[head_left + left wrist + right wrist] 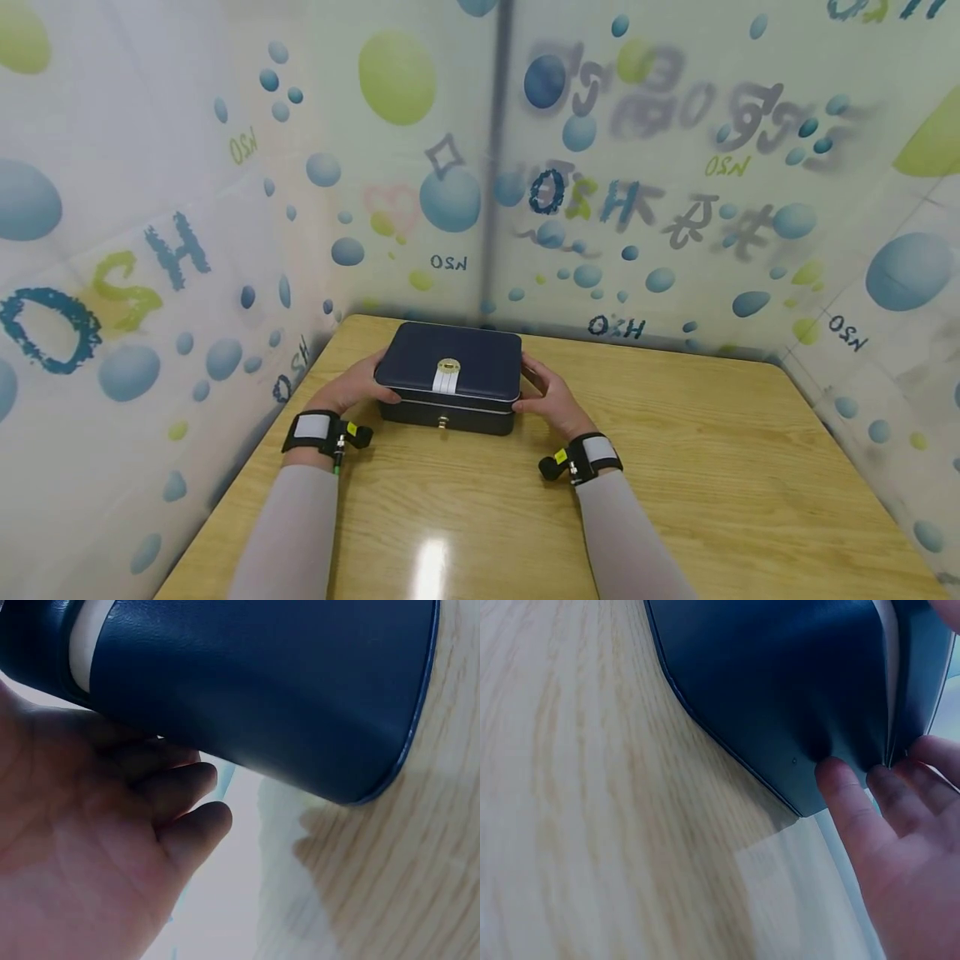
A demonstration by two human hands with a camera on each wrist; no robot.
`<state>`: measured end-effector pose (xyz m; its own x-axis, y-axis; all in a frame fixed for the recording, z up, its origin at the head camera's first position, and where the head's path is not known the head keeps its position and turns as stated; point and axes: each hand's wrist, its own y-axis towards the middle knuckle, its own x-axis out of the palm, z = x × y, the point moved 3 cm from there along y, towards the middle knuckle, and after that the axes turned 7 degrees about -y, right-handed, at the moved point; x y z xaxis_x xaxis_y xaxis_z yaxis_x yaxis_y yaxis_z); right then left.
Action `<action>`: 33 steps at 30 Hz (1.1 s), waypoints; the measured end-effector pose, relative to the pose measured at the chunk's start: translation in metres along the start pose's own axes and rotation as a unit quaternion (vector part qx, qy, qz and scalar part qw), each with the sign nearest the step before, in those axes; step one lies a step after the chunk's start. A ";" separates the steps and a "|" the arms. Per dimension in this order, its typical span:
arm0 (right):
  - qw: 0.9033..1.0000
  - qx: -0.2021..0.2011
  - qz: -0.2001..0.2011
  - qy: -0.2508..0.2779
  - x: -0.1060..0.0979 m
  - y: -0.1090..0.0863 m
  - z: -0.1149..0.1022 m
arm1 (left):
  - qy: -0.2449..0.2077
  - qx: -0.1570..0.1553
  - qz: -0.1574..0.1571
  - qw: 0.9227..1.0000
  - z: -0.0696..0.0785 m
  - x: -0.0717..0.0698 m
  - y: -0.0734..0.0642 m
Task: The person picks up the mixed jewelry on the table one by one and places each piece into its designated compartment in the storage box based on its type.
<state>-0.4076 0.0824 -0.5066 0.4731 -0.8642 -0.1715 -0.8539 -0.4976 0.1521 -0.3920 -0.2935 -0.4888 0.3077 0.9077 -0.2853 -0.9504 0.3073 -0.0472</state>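
Note:
A dark navy jewelry box (457,358) with a closed lid sits on the wooden table near its far left. Its front has a gold round emblem (448,366) on a white strap and a small gold knob (442,422) below. My left hand (354,385) holds the box's left side, thumb at the front corner. On the opposite side, my right hand (551,398) holds it with the thumb at the front edge. In the right wrist view, fingertips (838,774) touch the box's side (780,697). The left wrist view shows fingers (199,825) beside the box wall (285,682).
The wooden table (720,467) extends to the right and toward me. Printed curtains (660,233) with blue and green dots stand around its back and sides. Both wrists wear black straps (311,429) with small cameras.

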 end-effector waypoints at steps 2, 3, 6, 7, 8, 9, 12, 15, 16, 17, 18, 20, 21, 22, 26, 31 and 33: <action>1.000 0.001 -0.001 -0.004 -0.001 0.000 0.000 | 0.011 0.000 0.000 1.000 0.001 0.000 0.000; 1.000 0.002 -0.002 -0.005 -0.001 0.000 0.001 | 0.017 0.001 0.000 1.000 0.002 0.001 0.000; 1.000 0.002 -0.006 -0.002 -0.002 -0.001 0.001 | 0.029 0.001 -0.002 1.000 0.003 0.001 0.001; 1.000 0.001 -0.008 -0.002 -0.002 -0.002 0.001 | 0.033 0.002 -0.003 0.999 0.003 0.002 0.001; 1.000 0.001 -0.010 -0.002 -0.002 -0.002 0.001 | 0.038 0.005 -0.006 0.999 0.003 0.002 0.001; 1.000 0.003 -0.011 -0.004 -0.003 -0.002 0.001 | 0.041 0.007 -0.010 0.999 0.004 0.002 0.002; 1.000 0.008 -0.011 -0.007 -0.004 -0.003 0.002 | 0.045 0.011 -0.013 0.999 0.005 0.004 0.002; 1.000 0.013 -0.007 -0.007 -0.004 -0.003 0.003 | 0.053 0.014 -0.014 0.998 0.006 0.004 0.001; 1.000 0.013 -0.006 -0.008 -0.004 -0.003 0.004 | 0.056 0.013 -0.014 0.998 0.006 0.004 0.000; 1.000 0.013 -0.005 -0.007 -0.003 -0.003 0.004 | 0.062 0.011 -0.012 0.998 0.007 0.003 0.000; 1.000 0.011 -0.005 -0.008 -0.002 -0.003 0.004 | 0.077 0.010 -0.013 0.997 0.008 0.002 -0.001; 1.000 0.008 -0.010 0.003 -0.001 -0.003 0.006 | 0.115 -0.004 -0.011 0.993 0.012 0.000 -0.003; 1.000 0.010 -0.013 0.011 -0.001 -0.003 0.007 | 0.143 -0.013 -0.006 0.990 0.015 0.000 -0.005; 1.000 0.012 -0.018 0.021 0.000 -0.004 0.009 | 0.177 -0.025 -0.001 0.984 0.021 0.000 -0.007; 0.997 0.031 -0.028 0.071 -0.003 -0.011 0.018 | 0.305 -0.063 0.027 0.950 0.050 0.010 -0.016; 0.985 0.024 0.003 0.169 -0.014 -0.029 0.021 | 0.403 -0.027 0.076 0.912 0.082 0.043 -0.019; 0.976 0.015 0.015 0.218 -0.020 -0.038 0.020 | 0.429 0.024 0.111 0.896 0.089 0.061 -0.019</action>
<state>-0.3884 0.1201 -0.5282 0.4886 -0.8316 0.2640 -0.8722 -0.4740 0.1211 -0.3509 -0.2188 -0.4199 -0.0560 0.3999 -0.9148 -0.9747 0.1765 0.1368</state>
